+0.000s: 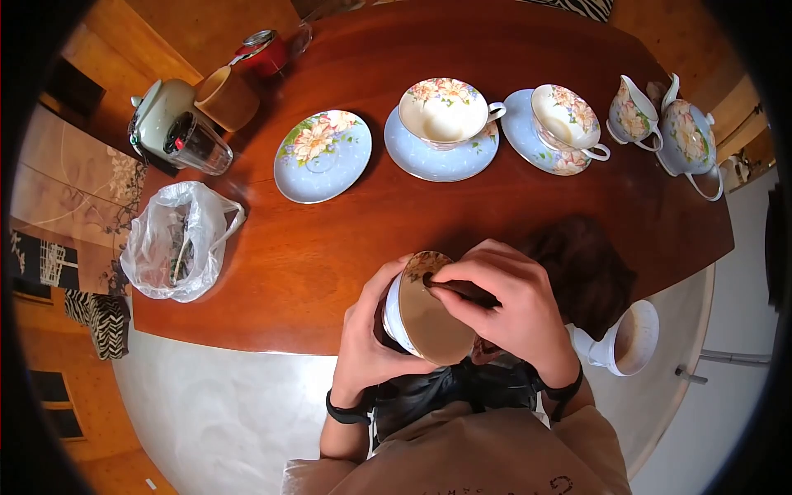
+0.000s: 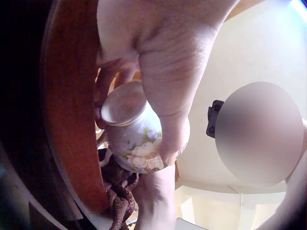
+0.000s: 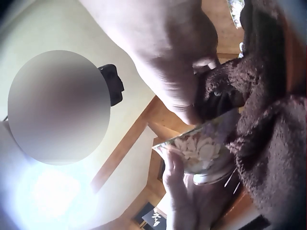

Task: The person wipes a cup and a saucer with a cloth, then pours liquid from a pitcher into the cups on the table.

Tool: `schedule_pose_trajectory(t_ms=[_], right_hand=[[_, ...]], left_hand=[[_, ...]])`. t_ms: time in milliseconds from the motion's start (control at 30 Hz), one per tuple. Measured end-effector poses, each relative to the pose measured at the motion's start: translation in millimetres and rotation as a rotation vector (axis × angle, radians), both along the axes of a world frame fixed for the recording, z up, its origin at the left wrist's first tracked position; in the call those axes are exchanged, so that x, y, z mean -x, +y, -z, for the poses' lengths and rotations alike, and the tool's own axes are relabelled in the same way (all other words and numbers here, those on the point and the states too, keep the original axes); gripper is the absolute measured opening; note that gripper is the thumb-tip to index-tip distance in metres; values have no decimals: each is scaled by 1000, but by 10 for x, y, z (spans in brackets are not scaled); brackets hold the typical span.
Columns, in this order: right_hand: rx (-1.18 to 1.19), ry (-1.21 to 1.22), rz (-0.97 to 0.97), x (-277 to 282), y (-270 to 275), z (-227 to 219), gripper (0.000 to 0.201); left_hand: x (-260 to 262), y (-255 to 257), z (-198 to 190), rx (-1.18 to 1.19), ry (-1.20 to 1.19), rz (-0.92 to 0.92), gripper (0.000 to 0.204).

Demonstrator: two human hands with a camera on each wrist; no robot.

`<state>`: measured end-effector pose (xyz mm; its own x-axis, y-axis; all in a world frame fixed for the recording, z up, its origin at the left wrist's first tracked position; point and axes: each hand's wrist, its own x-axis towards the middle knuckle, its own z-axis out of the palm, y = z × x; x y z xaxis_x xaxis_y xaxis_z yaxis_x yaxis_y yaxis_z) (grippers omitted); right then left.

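Observation:
A floral teacup (image 1: 441, 330) is held near my body, in front of the table edge, its mouth tilted up toward the head camera. My left hand (image 1: 363, 334) grips it round the outside; in the left wrist view the thumb presses on the painted flowers, and the cup's round foot shows. My right hand (image 1: 518, 307) pinches a dark brown cloth (image 3: 261, 81) at the cup's rim, fingertips just inside the mouth. The rest of the cloth trails to the right over the table. In the right wrist view the cloth hides part of the cup.
Across the wooden table (image 1: 289, 272) stand a blue floral saucer (image 1: 342, 177), two cups on saucers, a creamer (image 1: 631, 120) and a teapot (image 1: 689, 140). On the left are a plastic bag (image 1: 148, 260), a glass (image 1: 210, 153) and a pale canister (image 1: 169, 103). A white container (image 1: 606, 355) sits low right.

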<state>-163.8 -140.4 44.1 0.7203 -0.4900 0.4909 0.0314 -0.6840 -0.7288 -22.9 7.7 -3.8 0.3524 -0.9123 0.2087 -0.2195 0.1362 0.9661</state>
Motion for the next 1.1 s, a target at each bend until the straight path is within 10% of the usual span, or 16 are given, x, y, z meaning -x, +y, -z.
schedule_pose_trajectory(t_ms=[133, 433, 567, 733, 1100], right_hand=[[-132, -7, -5, -36, 57, -46, 12], [-491, -117, 252, 138, -86, -49, 12], [-565, -184, 252, 97, -32, -97, 14], [-251, -127, 48, -19, 67, -166, 20], [-164, 95, -215, -304, 272, -179, 27]], left_hand=[[-7, -23, -77, 8, -11, 9, 113], [-114, 227, 116, -82, 777, -114, 102], [-127, 179, 330, 361, 1254, 70, 98], [-152, 193, 51, -110, 751, -83, 93], [-115, 80, 114, -18, 554, -9, 112]])
